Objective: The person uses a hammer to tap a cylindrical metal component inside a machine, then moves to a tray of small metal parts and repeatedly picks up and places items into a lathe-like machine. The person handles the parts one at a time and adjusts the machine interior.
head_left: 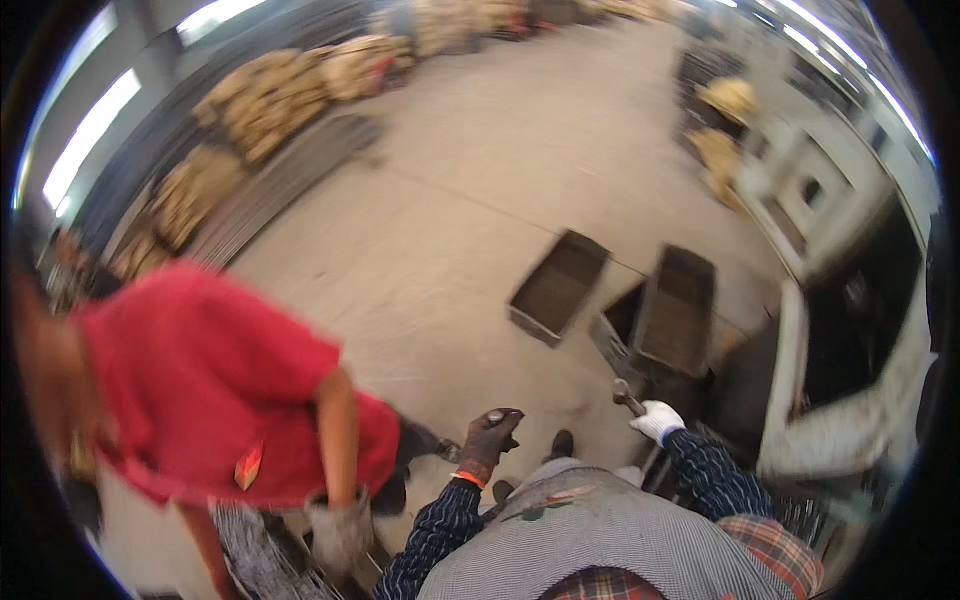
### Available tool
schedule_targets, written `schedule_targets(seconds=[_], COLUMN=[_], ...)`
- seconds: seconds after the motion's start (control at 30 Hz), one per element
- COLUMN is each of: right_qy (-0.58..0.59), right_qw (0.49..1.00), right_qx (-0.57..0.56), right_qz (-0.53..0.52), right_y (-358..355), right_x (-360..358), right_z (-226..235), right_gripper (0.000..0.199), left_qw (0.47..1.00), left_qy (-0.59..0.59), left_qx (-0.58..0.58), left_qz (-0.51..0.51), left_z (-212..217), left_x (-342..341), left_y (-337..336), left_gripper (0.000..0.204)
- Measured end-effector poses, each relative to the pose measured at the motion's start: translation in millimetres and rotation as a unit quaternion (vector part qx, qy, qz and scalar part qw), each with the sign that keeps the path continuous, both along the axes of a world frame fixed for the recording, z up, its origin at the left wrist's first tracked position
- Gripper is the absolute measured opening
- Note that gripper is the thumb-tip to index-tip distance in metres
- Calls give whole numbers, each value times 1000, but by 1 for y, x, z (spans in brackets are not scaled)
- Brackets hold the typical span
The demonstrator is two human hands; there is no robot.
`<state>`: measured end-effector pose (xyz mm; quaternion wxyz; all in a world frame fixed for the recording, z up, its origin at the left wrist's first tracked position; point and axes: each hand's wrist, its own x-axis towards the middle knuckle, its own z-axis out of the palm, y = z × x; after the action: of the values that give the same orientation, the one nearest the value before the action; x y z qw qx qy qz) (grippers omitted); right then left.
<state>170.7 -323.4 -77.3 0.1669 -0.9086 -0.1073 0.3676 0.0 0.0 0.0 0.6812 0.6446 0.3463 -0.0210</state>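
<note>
Concrete workshop floor (pixel 450 230); left hand (pixel 490 435) fisted around dark part; right hand (pixel 657 420) grip pinching metal rod (pixel 628 397).

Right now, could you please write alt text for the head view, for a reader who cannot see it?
Looking down in a workshop, a person's dark-gloved left hand grips a small dark object, and the white-gloved right hand holds a metal tool. A co-worker in a red shirt bends at the left; two dark metal trays sit ahead on the concrete floor.

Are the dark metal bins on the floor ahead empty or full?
The left bin and right bin look empty: their flat dark bottoms show with nothing piled inside. The third bin between them is mostly hidden, so cannot tell.
</note>
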Motion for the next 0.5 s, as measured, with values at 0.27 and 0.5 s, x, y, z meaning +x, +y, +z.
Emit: schedule_targets(seconds=[0.27, 0.5], right_qy=[66, 35], right_qw=[984, 944], right_qx=[-103, -64], right_qz=[-130, -322], right_y=[96, 209], right_x=[-178, -270], right_z=[-48, -77], right_gripper=[49, 59], left_qw=[982, 916], left_qy=[42, 36], left_qx=[34, -18], left_qz=[-182, -400], left_z=[-20, -80], left_x=[13, 46], left_y=[146, 215], left_gripper=[30, 34])
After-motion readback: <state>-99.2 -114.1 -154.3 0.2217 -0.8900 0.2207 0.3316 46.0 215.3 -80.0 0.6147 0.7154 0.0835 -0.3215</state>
